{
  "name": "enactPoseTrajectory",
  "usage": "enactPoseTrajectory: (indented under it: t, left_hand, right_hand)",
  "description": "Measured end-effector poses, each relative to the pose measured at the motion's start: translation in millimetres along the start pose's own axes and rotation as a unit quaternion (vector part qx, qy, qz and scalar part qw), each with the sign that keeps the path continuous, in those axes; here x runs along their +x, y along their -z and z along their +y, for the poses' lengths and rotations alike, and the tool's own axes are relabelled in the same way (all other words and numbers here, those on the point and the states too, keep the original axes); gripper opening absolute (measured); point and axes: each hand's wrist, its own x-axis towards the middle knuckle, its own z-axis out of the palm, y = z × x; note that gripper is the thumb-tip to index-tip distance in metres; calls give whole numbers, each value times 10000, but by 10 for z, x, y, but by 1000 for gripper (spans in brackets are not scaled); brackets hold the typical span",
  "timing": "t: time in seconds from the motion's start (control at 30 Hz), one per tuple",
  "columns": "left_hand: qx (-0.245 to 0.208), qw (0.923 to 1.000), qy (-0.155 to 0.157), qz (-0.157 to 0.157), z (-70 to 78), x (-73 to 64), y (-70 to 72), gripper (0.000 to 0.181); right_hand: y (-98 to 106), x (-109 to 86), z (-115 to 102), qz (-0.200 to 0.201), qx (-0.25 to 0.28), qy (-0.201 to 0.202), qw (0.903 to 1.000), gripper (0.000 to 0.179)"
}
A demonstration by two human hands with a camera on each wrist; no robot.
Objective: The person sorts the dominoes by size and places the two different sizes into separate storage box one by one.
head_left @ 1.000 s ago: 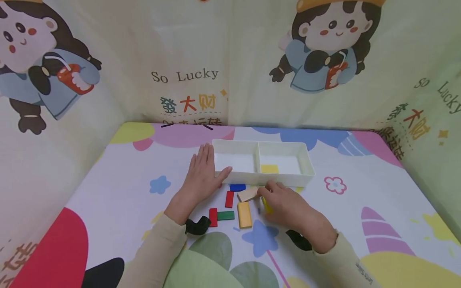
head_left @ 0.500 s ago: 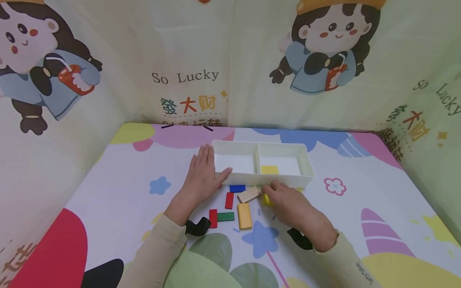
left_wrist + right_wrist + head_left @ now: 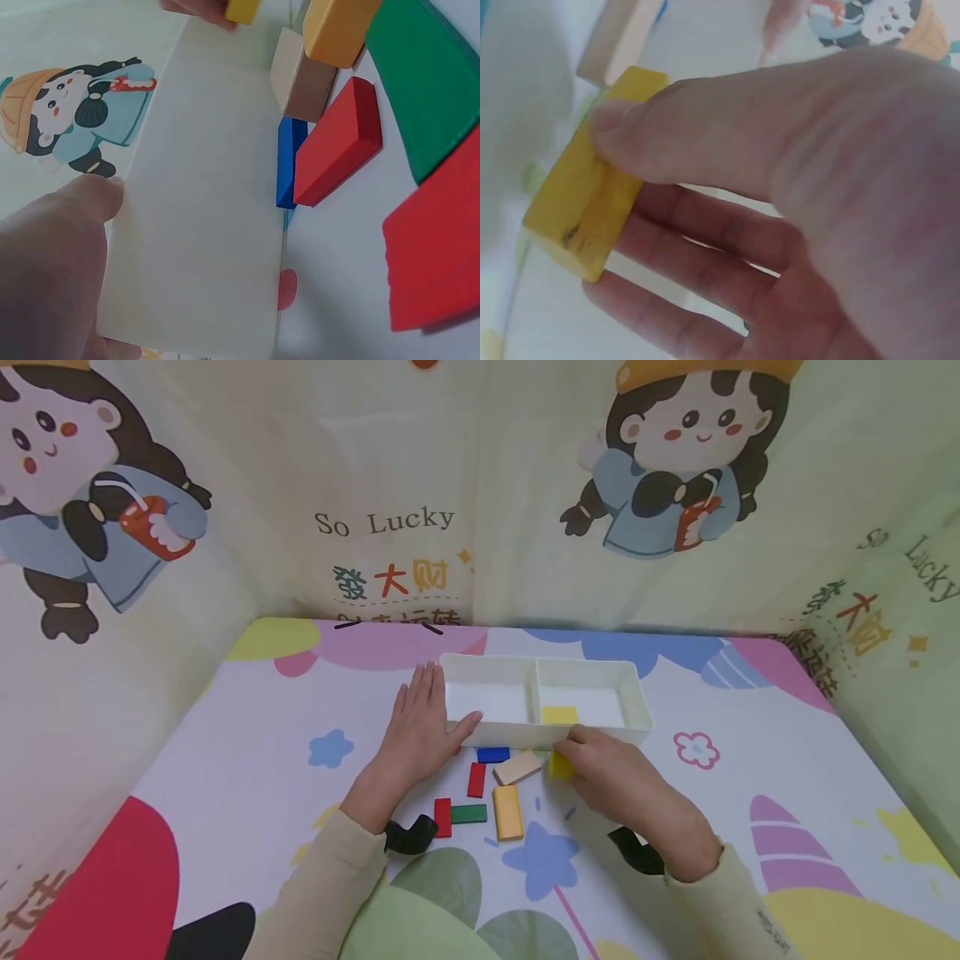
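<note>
Right hand (image 3: 622, 777) pinching yellow block (image 3: 585, 202) between thumb and fingers, white tray (image 3: 517, 734) just beyond it. Left hand (image 3: 416, 735) flat, fingers straight against tray's end; loose blocks (image 3: 507, 812) between both hands.

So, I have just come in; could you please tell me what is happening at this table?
The person's right hand pinches a yellow block just in front of a white two-part tray, while the left hand rests against the tray's left end. Another yellow block lies in the right compartment. On the table before the tray lie a tan block, an orange block, a blue block, a green block and two red blocks.
</note>
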Motion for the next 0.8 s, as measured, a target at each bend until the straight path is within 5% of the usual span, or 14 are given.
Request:
enactPoseTrajectory:
  t: [0.2, 0.47, 0.8]
  left_hand:
    - [-15, 10000, -11, 43, -9, 2, -2, 98]
    - [-122, 9999, -12, 19, -21, 1, -13, 98]
    - [-71, 9999, -26, 71, -27, -6, -22, 97]
  right_hand:
    - [87, -11, 35, 214, 190, -60, 9996, 36]
    - [236, -21, 102, 989, 319, 284, 9942, 41]
    - [351, 175, 191, 656, 473, -74, 9967, 42]
